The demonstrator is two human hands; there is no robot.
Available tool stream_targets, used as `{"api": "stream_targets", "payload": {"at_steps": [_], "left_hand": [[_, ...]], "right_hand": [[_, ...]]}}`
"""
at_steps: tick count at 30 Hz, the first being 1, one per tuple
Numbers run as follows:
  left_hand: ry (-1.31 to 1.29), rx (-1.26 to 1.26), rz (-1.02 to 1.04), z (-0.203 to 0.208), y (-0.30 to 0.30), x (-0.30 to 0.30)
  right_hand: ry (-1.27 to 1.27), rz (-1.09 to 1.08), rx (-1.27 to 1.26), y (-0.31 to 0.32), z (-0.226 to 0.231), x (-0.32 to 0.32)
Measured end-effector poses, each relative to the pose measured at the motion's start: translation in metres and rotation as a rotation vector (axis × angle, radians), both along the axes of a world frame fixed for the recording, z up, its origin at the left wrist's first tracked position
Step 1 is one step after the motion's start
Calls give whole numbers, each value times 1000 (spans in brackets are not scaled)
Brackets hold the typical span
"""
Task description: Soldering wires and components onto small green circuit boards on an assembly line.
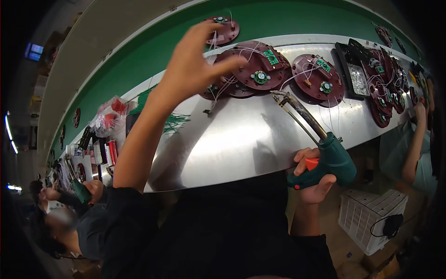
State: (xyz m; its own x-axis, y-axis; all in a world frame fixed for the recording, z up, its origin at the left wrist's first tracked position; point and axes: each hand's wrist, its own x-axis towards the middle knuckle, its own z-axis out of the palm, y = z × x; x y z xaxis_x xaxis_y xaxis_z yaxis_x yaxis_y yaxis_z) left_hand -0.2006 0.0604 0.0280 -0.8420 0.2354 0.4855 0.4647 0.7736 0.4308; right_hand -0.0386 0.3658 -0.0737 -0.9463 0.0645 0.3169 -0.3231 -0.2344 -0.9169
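My right hand (pixel 317 189) grips a dark green soldering gun (pixel 335 160) with an orange trigger. Its long metal tip points up and left over the steel bench, close to the maroon discs. My left hand (pixel 188 67) is raised with thumb and fingers apart and nothing between them. It hovers in front of a far maroon disc (pixel 227 36) and a nearer stack topped by a larger disc (pixel 248 76); whether a fingertip touches the far one I cannot tell. Another disc (pixel 304 88) lies to the right. The discs carry green circuit boards, small round speakers and thin white wires.
Thin green wires (pixel 175 123) lie left on the steel bench (pixel 218 158). A black tray (pixel 346 69) stands right, beside more discs. A white crate (pixel 362 221) sits below the bench. Co-workers' hands show at left (pixel 94 189), with a green gun, and at right (pixel 420 114).
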Motion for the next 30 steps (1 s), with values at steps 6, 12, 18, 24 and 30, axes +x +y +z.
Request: {"api": "stream_targets", "payload": {"at_steps": [6, 12, 18, 24, 30], "left_hand": [[0, -369, -228, -23, 18, -20], [-236, -301, -234, -14, 31, -11], [-155, -101, -237, -22, 24, 2], [-154, -116, -164, -28, 8, -8], [-263, -42, 202, -34, -38, -74]], "right_hand": [[34, 56, -58, -2, -7, -1], [68, 43, -96, -3, -6, 0], [87, 30, -113, -4, -7, -2], [102, 61, -78, 1, -10, -3], [85, 38, -96, -3, -7, -4]]}}
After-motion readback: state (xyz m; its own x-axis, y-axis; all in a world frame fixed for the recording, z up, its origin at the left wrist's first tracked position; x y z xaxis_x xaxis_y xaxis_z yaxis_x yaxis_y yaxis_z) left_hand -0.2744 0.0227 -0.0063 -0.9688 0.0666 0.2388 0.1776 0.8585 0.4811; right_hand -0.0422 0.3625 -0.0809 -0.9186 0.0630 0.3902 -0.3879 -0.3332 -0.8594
